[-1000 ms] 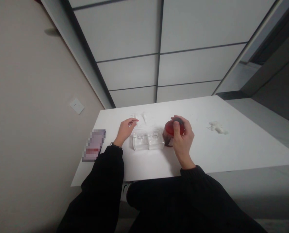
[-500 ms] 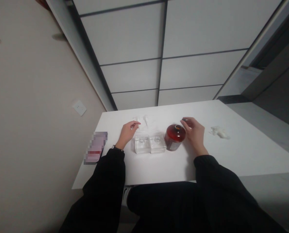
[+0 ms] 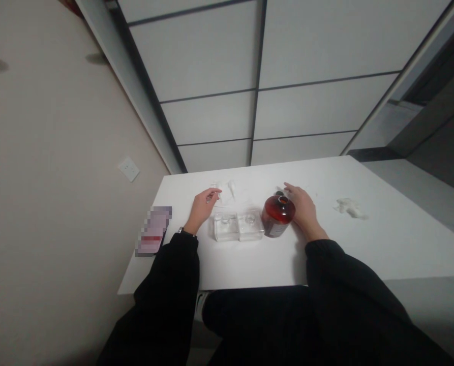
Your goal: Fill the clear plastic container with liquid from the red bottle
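Right hand (image 3: pixel 305 211) beside open red bottle (image 3: pixel 277 217), its grip unclear | your nudge could have spilled it | left hand (image 3: pixel 203 207) curled narrow, contents unclear

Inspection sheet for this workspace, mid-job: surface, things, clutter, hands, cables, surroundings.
Surface: white tabletop, no spill seen.
Things: uncapped red-brown bottle upright beside two clear boxes; dark piece behind its mouth.
Clutter: crumpled white material at right; pixelated purple item at left; small clear pieces beyond the boxes.
Hands: left hand near the clear pieces, grip unclear; right hand by the bottle, contact unclear.
Cables: nothing seen.
Surroundings: wall socket at left, pale panels beyond.
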`<state>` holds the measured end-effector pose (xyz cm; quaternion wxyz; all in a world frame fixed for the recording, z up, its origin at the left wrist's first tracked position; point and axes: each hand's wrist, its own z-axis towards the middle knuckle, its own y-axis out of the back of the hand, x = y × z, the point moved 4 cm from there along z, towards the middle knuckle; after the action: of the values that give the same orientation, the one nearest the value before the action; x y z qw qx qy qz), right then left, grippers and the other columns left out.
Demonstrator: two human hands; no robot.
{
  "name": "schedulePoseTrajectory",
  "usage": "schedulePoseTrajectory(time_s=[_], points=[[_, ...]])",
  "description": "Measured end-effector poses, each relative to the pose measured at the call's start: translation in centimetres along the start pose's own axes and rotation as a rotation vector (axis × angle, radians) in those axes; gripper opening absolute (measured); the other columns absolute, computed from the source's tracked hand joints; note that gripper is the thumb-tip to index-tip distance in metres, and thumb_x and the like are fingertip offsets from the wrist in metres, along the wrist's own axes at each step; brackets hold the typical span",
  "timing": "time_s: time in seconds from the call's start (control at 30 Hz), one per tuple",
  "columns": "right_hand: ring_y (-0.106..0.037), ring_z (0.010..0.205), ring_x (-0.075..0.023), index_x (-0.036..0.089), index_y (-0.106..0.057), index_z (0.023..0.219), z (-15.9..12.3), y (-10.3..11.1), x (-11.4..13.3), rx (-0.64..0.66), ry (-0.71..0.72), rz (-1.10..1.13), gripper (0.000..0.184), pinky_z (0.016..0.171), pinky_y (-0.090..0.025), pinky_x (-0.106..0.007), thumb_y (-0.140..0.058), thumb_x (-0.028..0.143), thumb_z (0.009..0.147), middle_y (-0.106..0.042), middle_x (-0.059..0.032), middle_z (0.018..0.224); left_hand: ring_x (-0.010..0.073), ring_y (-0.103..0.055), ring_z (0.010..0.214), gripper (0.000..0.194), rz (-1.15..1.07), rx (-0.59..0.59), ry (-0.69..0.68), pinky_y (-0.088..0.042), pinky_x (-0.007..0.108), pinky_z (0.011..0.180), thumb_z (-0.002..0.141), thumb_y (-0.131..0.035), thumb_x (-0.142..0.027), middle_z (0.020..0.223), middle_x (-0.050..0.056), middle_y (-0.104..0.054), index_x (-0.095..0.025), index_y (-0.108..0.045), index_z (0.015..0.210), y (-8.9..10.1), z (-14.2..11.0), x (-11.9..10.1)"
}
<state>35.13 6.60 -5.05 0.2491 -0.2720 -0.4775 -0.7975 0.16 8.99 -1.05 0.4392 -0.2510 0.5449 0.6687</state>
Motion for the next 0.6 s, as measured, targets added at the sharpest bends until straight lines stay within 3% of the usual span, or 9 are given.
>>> schedulePoseTrajectory(time_s=[0.1,0.2,0.27,0.3,0.37,0.43,0.5,0.6], points=[[-0.061,0.124,-0.0357,0.015,-0.069,0.129,-0.4,1.3,-0.4,-0.099,-0.042,0.082,0.048,0.113,-0.043,-0.058,-0.058,0.043,0.091,-0.07,-0.0194,0.129,0.0209,-0.07,0.098,0.048,-0.083,0.008,0.004,-0.054,0.036,0.097,0.104,-0.044,-0.052,0.108,0.01,-0.075,-0.015,-0.071,0.12,0.5,-0.7,-0.1],[-0.059,0.128,-0.0362,0.014,-0.069,0.125,-1.2,2.4,-0.3,-0.167,-0.091,0.196,0.055,0.117,-0.039,-0.062,-0.049,0.056,0.096,-0.068,-0.0224,0.131,0.0234,-0.07,0.109,0.07,-0.177,0.094,-0.011,-0.054,0.039,0.102,0.104,-0.03,-0.07,0.127,0.016,-0.07,-0.016,-0.064,0.132,0.5,-2.8,-0.8],[-0.058,0.131,-0.0358,0.015,-0.066,0.13,-1.9,2.6,0.2,-0.147,-0.108,0.298,0.066,0.118,-0.04,-0.061,-0.043,0.068,0.098,-0.065,-0.0232,0.137,0.0271,-0.068,0.12,0.078,-0.225,0.193,-0.032,-0.052,0.042,0.107,0.099,-0.035,-0.08,0.138,0.018,-0.066,-0.018,-0.056,0.141,0.1,-4.9,-1.5],[-0.059,0.132,-0.0351,0.017,-0.063,0.134,-2.3,2.4,0.5,-0.108,-0.108,0.357,0.071,0.117,-0.042,-0.06,-0.042,0.073,0.097,-0.064,-0.0224,0.14,0.03,-0.066,0.126,0.083,-0.236,0.236,-0.043,-0.05,0.044,0.11,0.093,-0.046,-0.083,0.14,0.02,-0.064,-0.018,-0.052,0.145,-0.2,-5.9,-1.8],[-0.063,0.13,-0.0335,0.022,-0.055,0.145,-3.2,1.8,1.4,0.018,-0.095,0.479,0.081,0.113,-0.049,-0.057,-0.044,0.083,0.092,-0.064,-0.0198,0.144,0.0342,-0.059,0.136,0.096,-0.218,0.281,-0.041,-0.043,0.048,0.119,0.08,-0.074,-0.076,0.146,0.02,-0.059,-0.019,-0.042,0.15,-0.8,-7.8,-2.2],[-0.067,0.127,-0.0336,0.026,-0.047,0.152,-4.3,1.3,2.1,0.147,-0.084,0.581,0.092,0.109,-0.053,-0.056,-0.051,0.089,0.085,-0.064,-0.0193,0.145,0.0346,-0.054,0.14,0.102,-0.152,0.27,0.0,-0.038,0.05,0.122,0.073,-0.089,-0.057,0.15,0.019,-0.054,-0.022,-0.035,0.152,-1.2,-9.0,-2.3],[-0.067,0.129,-0.0354,0.027,-0.04,0.157,-5.3,1.2,2.6,0.229,-0.078,0.649,0.104,0.109,-0.053,-0.057,-0.058,0.092,0.079,-0.062,-0.0213,0.148,0.0332,-0.053,0.139,0.095,-0.093,0.233,0.041,-0.037,0.05,0.122,0.073,-0.091,-0.044,0.15,0.017,-0.052,-0.023,-0.035,0.147,-1.4,-9.6,-2.2],[-0.066,0.131,-0.0376,0.025,-0.028,0.162,-6.5,1.5,3.5,0.28,-0.069,0.698,0.122,0.109,-0.053,-0.059,-0.07,0.09,0.068,-0.056,-0.0245,0.153,0.032,-0.056,0.134,0.078,-0.07,0.198,0.06,-0.04,0.049,0.118,0.074,-0.089,-0.039,0.14,0.014,-0.056,-0.022,-0.043,0.135,-1.5,-9.7,-2.3]])
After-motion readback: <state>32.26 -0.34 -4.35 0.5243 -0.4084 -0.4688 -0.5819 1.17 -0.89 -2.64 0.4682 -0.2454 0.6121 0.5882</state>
